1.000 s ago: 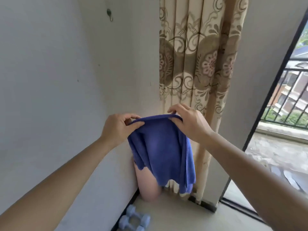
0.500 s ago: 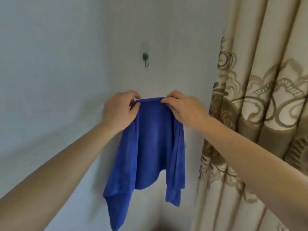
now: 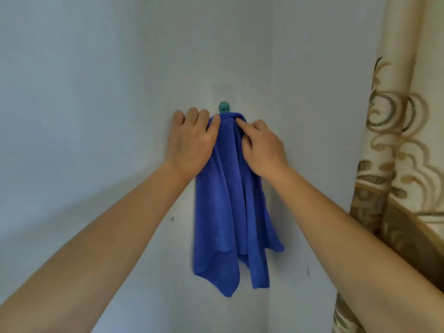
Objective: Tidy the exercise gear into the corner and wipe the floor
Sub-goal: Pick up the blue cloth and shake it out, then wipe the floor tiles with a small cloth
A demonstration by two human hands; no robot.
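A blue cloth [image 3: 228, 212] hangs down the white wall, its top edge bunched right under a small green wall hook [image 3: 224, 107]. My left hand [image 3: 192, 140] pinches the cloth's top left edge with thumb and forefinger, its other fingers spread flat on the wall. My right hand [image 3: 262, 145] pinches the top right of the cloth just below the hook. Whether the cloth is caught on the hook I cannot tell. No exercise gear or floor is in view.
A beige patterned curtain [image 3: 398, 164] hangs at the right edge, close to my right forearm. Bare white walls meet in a corner behind the cloth.
Both hands have lifted the blue cloth from below the hook up to it. The view has tilted upward, so the floor, the dumbbells and the balcony door have dropped out of sight.
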